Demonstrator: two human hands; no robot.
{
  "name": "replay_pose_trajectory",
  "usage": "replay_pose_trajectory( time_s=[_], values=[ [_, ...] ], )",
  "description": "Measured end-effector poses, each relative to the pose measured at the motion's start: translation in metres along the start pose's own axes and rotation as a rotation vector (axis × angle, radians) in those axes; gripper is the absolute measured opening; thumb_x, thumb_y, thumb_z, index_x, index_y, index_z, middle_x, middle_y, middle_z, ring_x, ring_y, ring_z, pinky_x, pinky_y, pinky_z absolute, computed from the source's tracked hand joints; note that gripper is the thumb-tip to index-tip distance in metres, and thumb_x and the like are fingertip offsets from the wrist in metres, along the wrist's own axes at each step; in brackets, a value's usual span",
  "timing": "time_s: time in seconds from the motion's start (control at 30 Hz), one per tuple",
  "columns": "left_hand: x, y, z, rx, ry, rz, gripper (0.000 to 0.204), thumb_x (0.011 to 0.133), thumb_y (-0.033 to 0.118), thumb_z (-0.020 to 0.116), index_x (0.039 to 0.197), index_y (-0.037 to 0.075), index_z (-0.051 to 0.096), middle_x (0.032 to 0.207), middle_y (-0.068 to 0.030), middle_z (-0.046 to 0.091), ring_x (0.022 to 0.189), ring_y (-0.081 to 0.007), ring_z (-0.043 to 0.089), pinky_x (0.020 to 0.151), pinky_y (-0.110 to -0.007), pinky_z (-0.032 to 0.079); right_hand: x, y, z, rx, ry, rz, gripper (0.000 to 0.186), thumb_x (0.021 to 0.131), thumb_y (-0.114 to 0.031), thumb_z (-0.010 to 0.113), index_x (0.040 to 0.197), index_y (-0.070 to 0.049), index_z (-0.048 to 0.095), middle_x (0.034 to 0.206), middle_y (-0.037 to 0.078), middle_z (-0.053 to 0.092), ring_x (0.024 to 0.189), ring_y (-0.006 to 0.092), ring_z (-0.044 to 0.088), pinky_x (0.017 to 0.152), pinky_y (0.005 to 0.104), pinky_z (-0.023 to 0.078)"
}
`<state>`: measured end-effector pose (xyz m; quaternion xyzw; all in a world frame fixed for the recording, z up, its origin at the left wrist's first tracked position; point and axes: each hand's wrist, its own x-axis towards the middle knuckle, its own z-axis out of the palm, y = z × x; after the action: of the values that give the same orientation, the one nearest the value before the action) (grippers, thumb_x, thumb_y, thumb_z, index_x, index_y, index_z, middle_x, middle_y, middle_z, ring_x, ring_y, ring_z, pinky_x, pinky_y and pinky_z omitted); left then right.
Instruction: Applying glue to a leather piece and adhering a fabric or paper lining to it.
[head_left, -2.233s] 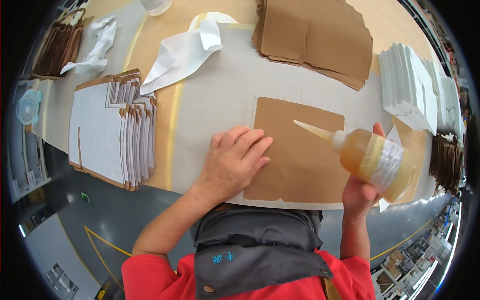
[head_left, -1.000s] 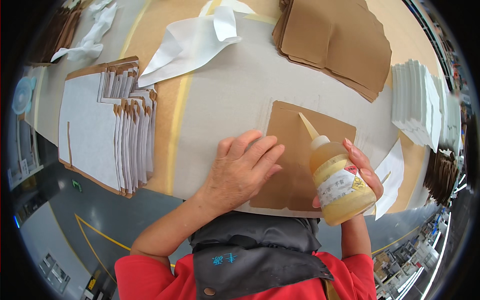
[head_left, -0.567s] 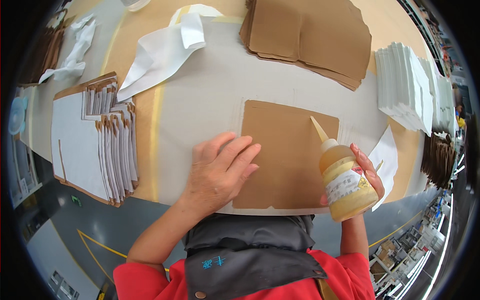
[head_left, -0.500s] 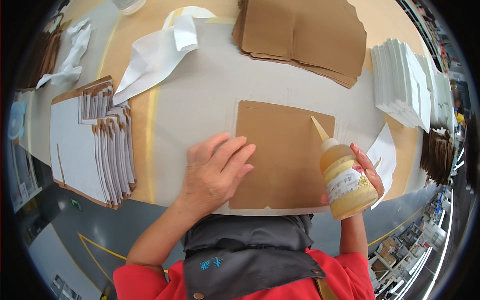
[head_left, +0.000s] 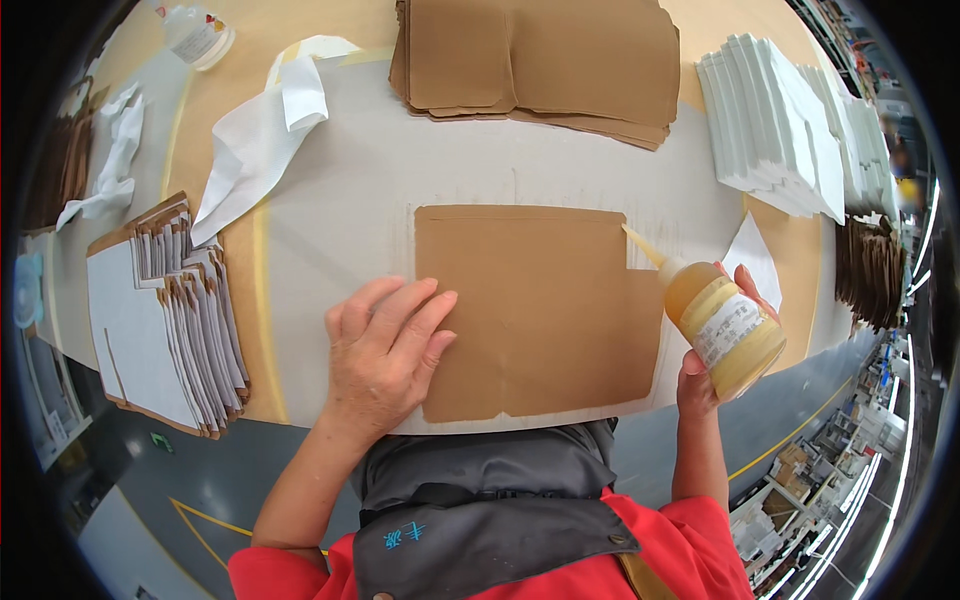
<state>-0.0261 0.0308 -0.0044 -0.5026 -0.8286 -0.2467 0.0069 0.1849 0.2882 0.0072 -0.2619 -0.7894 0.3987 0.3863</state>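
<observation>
A flat brown sheet (head_left: 530,310), with a step cut out of its upper right side, lies on the grey table surface in front of me. My left hand (head_left: 385,350) rests at its left edge, fingers extended and a little apart, tips over the brown material. On the right, a translucent squeeze bottle (head_left: 728,335) of yellowish liquid is gripped in my right hand (head_left: 700,385), whose palm is partly hidden behind it. The bottle tilts so its long pointed nozzle (head_left: 643,245) is at the sheet's upper right corner; whether it touches cannot be told.
A stack of brown sheets (head_left: 560,60) lies at the back. White-faced brown pieces (head_left: 145,330) fan out at left near a curled white sheet (head_left: 245,150). White stacks (head_left: 765,125) and dark brown pieces (head_left: 868,275) stand at right. Another bottle (head_left: 200,38) is far left.
The bottle's nozzle has moved right along the sheet's top to its corner, and the bottle tilts more. My view has shifted, bringing the far bottle further in. My left hand stays on the left edge.
</observation>
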Motion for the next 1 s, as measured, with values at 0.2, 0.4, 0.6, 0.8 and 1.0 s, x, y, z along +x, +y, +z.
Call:
replay_pose_trajectory(
  time_s=[0.2,0.4,0.6,0.8,1.0],
  values=[
    [0.002,0.0,0.0,0.006,0.012,0.022,0.032,0.084,0.02,0.074,0.115,0.012,0.072,0.122,0.0001,0.063,0.116,-0.0232,0.053,0.094,-0.037,0.037,-0.009,-0.002,-0.009,0.119,0.081,0.099,0.11,0.058,-0.061,0.088,0.137,-0.008,0.032,0.142,0.021,0.049,0.128,0.0417,0.053,0.109,0.0536,0.042],
    [0.002,0.001,0.0,0.006,0.015,0.017,0.03,0.087,0.02,0.071,0.116,0.013,0.071,0.121,-0.001,0.064,0.115,-0.0249,0.054,0.098,-0.037,0.037,-0.026,-0.006,-0.023,0.087,0.053,0.089,0.109,0.058,-0.06,0.089,0.135,-0.008,0.033,0.14,0.021,0.051,0.127,0.0397,0.056,0.107,0.0513,0.045],
    [0.002,0.001,0.0,-0.002,0.009,0.016,0.031,0.087,0.019,0.071,0.117,0.013,0.07,0.121,-0.001,0.064,0.115,-0.0249,0.054,0.098,-0.037,0.037,-0.029,-0.003,-0.039,-0.013,0.006,-0.032,0.106,0.06,-0.058,0.09,0.134,-0.008,0.034,0.138,0.022,0.051,0.126,0.0397,0.056,0.107,0.0516,0.046],
    [0.001,0.0,0.0,-0.005,0.004,0.019,0.035,0.087,0.017,0.07,0.122,0.012,0.068,0.123,-0.0033,0.063,0.116,-0.0257,0.054,0.099,-0.037,0.037,-0.026,-0.008,-0.044,-0.034,0.154,0.108,0.108,0.063,-0.065,0.085,0.135,-0.003,0.034,0.139,0.022,0.05,0.126,0.0377,0.056,0.107,0.0506,0.046],
    [0.001,0.001,0.001,-0.002,0.007,0.031,0.036,0.087,0.016,0.071,0.122,0.011,0.068,0.124,-0.0044,0.062,0.115,-0.0266,0.054,0.099,-0.038,0.037,-0.04,-0.012,-0.058,0.001,0.175,0.143,0.107,0.067,-0.066,0.083,0.136,-0.001,0.033,0.139,0.022,0.05,0.126,0.0367,0.057,0.107,0.0484,0.047]
  ],
)
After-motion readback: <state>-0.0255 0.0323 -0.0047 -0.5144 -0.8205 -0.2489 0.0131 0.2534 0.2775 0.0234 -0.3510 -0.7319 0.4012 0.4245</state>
